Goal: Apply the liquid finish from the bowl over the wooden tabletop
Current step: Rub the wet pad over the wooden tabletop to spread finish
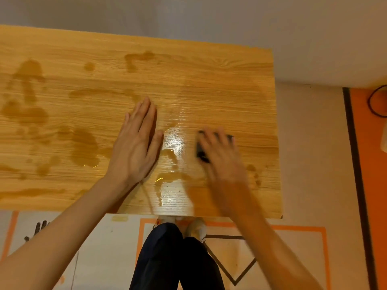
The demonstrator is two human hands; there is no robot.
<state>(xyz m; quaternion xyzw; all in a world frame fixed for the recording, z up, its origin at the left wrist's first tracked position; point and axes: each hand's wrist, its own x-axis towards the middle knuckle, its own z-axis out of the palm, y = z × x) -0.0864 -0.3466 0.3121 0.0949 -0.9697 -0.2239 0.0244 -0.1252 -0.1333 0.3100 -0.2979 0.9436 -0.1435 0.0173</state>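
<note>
Wet wooden tabletop (219, 65), right hand (219, 151) pressing dark pad (201, 151)

Your left hand (137, 141) lies flat, fingers together, palm down; your right hand (219, 151), motion-blurred, curls fingers downward.

Floor (310, 143): pale, with orange-outlined panels (323, 258). A dark stripe (356, 155) borders an orange area (374, 164) at right. Black cable loop (374, 101) lies there. Dark trousers (173, 258) and pale shoes (196, 227) below.
</note>
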